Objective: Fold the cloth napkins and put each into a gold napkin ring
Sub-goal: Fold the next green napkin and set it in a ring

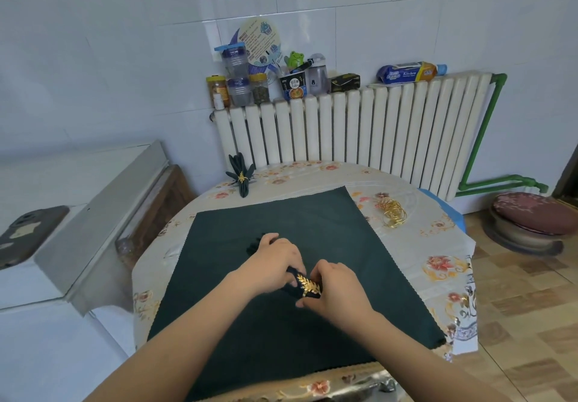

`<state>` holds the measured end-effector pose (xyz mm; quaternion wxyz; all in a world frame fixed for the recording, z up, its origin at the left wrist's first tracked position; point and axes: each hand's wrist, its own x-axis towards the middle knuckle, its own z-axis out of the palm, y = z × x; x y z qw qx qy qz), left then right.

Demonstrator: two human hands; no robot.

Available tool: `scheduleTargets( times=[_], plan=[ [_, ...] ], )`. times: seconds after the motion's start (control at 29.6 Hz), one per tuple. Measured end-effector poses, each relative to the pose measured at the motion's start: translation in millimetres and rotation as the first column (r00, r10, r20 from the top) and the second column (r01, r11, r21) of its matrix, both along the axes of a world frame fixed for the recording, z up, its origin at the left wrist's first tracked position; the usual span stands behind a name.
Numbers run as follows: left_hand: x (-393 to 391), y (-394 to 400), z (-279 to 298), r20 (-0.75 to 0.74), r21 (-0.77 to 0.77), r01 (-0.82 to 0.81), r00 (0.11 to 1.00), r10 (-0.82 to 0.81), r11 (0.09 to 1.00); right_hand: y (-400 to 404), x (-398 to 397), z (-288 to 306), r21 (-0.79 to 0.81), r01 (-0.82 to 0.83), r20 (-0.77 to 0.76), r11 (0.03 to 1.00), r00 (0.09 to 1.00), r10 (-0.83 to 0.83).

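Head view, landmark = the flat dark green napkin [312, 232] spread over the floral table [444, 264].

Near centre of that cloth, both hands work a gathered napkin [289, 271] w/ a gold leaf ring [309, 286] on it. Left hand [272, 261] has fingers curled round the bundle on its far-left side, pleated end poking out beyond the knuckles. Right hand [336, 292] pinches the ring, fingers narrow, thumb under; ring sits around the bundle, near the right-hand end.

Step, as I judge it: sliding ring toward the middle. To do well: keep left grip tight so pleats don't splay, ease the ring along w/ small twists, don't drag the flat cloth underneath, stop approx mid-length.

Off the cloth's far-left corner: a finished napkin [241, 178] already in its ring. Off the right edge: spare gold rings [392, 214] in a pile.
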<state>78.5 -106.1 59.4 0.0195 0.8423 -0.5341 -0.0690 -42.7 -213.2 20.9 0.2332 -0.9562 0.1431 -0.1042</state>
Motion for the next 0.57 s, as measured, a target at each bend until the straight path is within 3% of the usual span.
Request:
scheduleTargets(
  times=[0.07,0.14,0.2,0.24,0.3,0.37,0.41,0.47,0.57],
  plan=[
    [-1,5,-11,0.111,-0.022,0.030,0.993,-0.027,0.999,5,2,-6,0.043,0.019,-0.023,0.999,1.000,-0.018],
    [-4,12,-25,0.145,-0.105,-0.031,0.988,0.046,0.994,7,3,-9,0.088,0.052,-0.036,0.995,0.998,-0.049],
    [-11,18,-38,0.068,-0.285,-0.195,0.972,0.223,0.938,5,6,-10,0.165,0.102,-0.067,0.981,0.994,-0.092],
    [-16,20,-44,-0.029,-0.386,-0.316,0.943,0.331,0.867,3,8,-10,0.207,0.130,-0.081,0.970,0.990,-0.115],
    [-26,22,-49,-0.388,-0.430,-0.618,0.785,0.483,0.658,-2,12,-10,0.278,0.171,-0.108,0.945,0.983,-0.147],
    [-32,19,-51,-0.741,-0.242,-0.834,0.489,0.460,0.496,-5,17,-11,0.341,0.202,-0.143,0.918,0.976,-0.162],
    [-33,18,-54,-0.826,-0.152,-0.874,0.369,0.427,0.461,-6,20,-12,0.370,0.215,-0.158,0.904,0.973,-0.167],
    [-35,14,-56,-0.904,-0.051,-0.908,0.219,0.367,0.416,-7,22,-15,0.410,0.245,-0.181,0.878,0.966,-0.185],
    [-36,10,-56,-0.946,-0.024,-0.930,0.139,0.292,0.366,-7,27,-17,0.452,0.282,-0.196,0.846,0.957,-0.215]
  ],
)
